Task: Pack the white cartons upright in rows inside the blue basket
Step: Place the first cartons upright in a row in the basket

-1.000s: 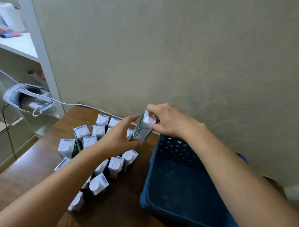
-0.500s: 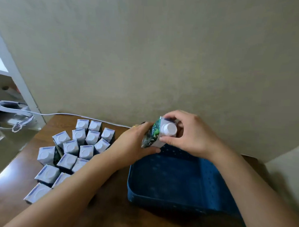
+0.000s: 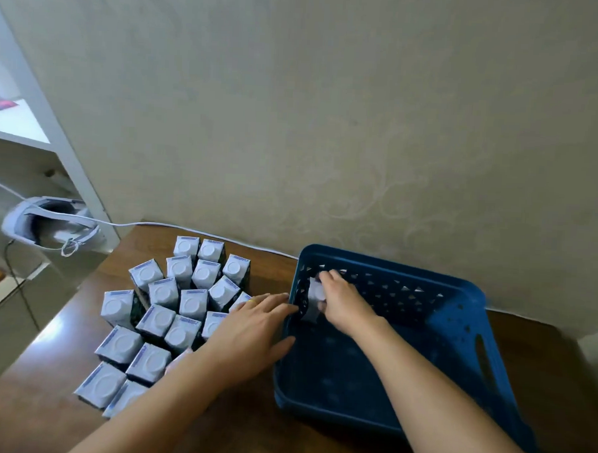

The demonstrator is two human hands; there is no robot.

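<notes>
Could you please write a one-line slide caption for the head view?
Right hand sets a white carton in the blue plastic basket's far-left corner; left hand rests at its rim.

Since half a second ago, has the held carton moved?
Yes. The carton went down from above the blue basket's rim into its far-left corner, right hand gripping it.

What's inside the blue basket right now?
One white carton in the far left corner of the blue basket, held by the right hand. The hand and forearm hide the carton's right side and some floor.
</notes>
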